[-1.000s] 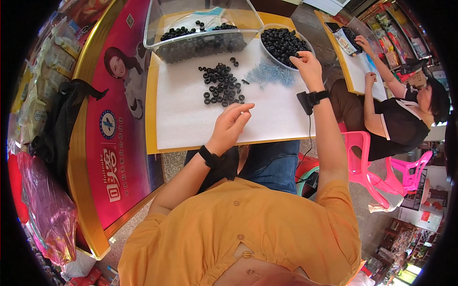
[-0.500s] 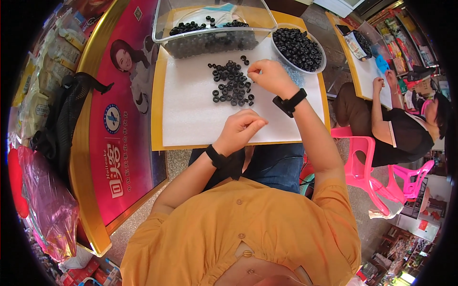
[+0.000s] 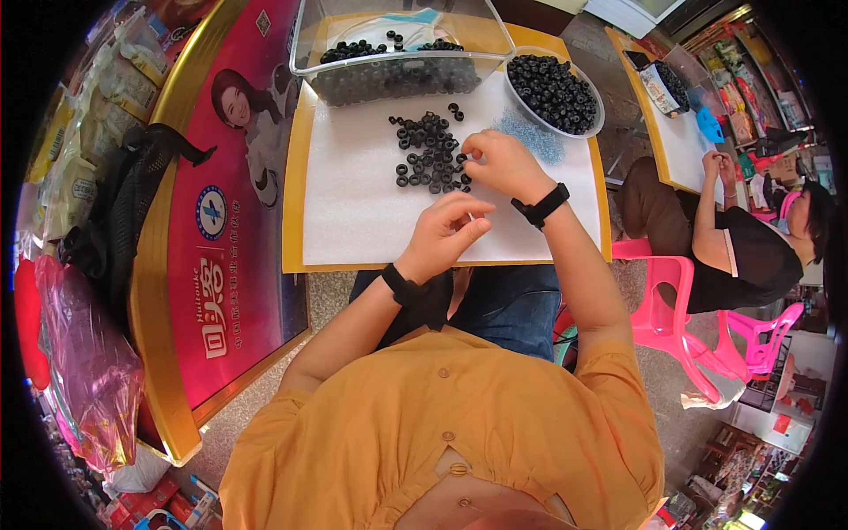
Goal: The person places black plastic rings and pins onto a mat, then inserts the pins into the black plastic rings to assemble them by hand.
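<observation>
Now the right hand [image 3: 505,165] is at the right edge of the loose pile of black rings [image 3: 430,137], where a second ago it was dipping into the round clear tub [image 3: 579,132]; half a second ago it was in between, a little higher over the white sheet [image 3: 353,231]. The work has thus shifted from the tub to the pile. Its fingers are curled with the tips drawn in, right beside the outermost rings; whether they grip one cannot be told.

The left hand [image 3: 442,234] has barely moved, resting low over the sheet, just below the pile, thumb and forefinger near each other. A small pale sliver [image 3: 473,216] shows between them, too small to identify, so its grip cannot be told either.

The loose rings lie on the sheet, which covers most of the yellow-edged bench [image 3: 295,243]. More black rings fill the tub, and others lie in the clear rectangular bin [image 3: 484,66] behind the pile. Tiny blue beads [image 3: 534,140] spread beside the tub.
</observation>
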Demonstrator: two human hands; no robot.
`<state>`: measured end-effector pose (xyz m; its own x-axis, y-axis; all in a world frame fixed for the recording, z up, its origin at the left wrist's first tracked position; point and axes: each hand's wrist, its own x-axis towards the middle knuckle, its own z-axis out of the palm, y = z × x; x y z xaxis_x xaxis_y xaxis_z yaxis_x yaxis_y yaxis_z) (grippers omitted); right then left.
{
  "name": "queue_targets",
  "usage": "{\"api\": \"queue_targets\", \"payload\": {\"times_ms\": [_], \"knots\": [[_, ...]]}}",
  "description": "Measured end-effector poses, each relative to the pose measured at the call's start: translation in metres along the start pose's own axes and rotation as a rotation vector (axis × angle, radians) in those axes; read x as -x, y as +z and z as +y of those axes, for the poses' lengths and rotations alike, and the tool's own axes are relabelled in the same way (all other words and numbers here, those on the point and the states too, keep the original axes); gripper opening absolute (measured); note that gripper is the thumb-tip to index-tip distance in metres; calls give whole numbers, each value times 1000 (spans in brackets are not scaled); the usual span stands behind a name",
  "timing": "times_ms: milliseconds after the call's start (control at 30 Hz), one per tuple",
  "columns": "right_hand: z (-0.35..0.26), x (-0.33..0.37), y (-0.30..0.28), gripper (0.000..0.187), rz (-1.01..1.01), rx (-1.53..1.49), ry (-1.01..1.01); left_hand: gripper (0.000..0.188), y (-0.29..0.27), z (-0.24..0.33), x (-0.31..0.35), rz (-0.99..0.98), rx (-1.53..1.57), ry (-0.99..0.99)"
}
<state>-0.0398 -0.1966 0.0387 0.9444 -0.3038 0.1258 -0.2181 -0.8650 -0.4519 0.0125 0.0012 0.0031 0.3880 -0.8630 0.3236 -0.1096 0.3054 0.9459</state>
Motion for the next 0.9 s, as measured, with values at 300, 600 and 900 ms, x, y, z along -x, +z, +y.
{"api": "queue_targets", "payload": {"times_ms": [300,600,900], "knots": [[-23,71,-14,19,-227,-1201,542,37,4,-10,0,229,-3,-37],[-35,98,-4,17,-201,-1525,604,26,6,-9,3,139,-107,25],[41,58,-21,19,304,-120,456,29,5,-7,2,178,-27,-76]]}}
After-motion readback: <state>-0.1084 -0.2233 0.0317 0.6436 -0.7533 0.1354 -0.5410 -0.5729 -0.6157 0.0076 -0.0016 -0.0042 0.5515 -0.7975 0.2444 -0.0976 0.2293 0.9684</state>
